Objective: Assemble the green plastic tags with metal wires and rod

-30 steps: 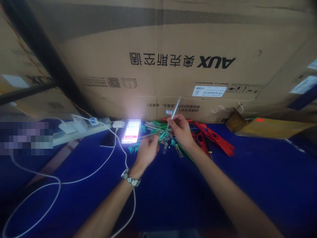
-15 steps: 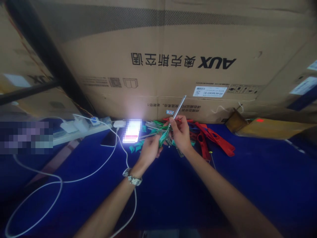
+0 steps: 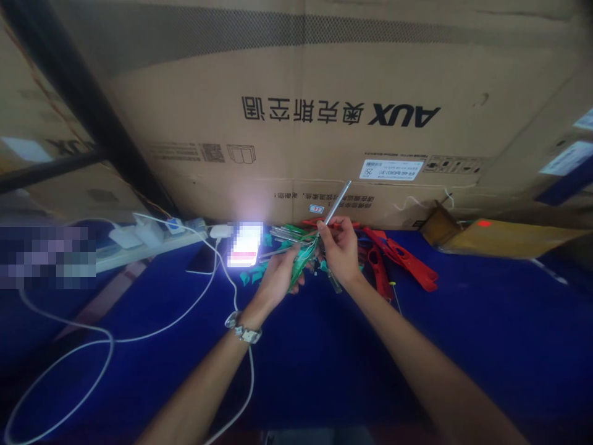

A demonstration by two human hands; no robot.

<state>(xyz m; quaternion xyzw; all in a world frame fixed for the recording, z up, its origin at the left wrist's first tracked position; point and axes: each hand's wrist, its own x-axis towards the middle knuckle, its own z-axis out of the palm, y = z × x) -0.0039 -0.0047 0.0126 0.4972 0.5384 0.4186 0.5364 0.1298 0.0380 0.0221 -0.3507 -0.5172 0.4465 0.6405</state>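
Observation:
My left hand (image 3: 278, 275), wearing a metal-banded watch (image 3: 244, 329) on its wrist, is closed around a glossy green piece (image 3: 302, 267) with pale streaks. Its exact kind is unclear. Between thumb and fingers, my right hand (image 3: 341, 246) grips a thin silver rod (image 3: 339, 201) that slants up and to the right. The rod's lower end meets the green piece between both hands, where fingers partly hide it. Behind and under the hands lies a pile of silver rods (image 3: 286, 233) and green pieces (image 3: 252, 275).
Red flat tools with holes (image 3: 407, 262) lie right of the pile. A lit phone (image 3: 245, 244), white cables (image 3: 113, 340) and a power strip (image 3: 148, 238) are at left. A large cardboard box (image 3: 296, 74) stands behind the blue tabletop (image 3: 315, 358). A yellow box (image 3: 509, 241) sits at right.
My left hand has shifted slightly left and down, and more of the green piece shows between the hands. My right hand keeps its grip on the rod, almost unmoved.

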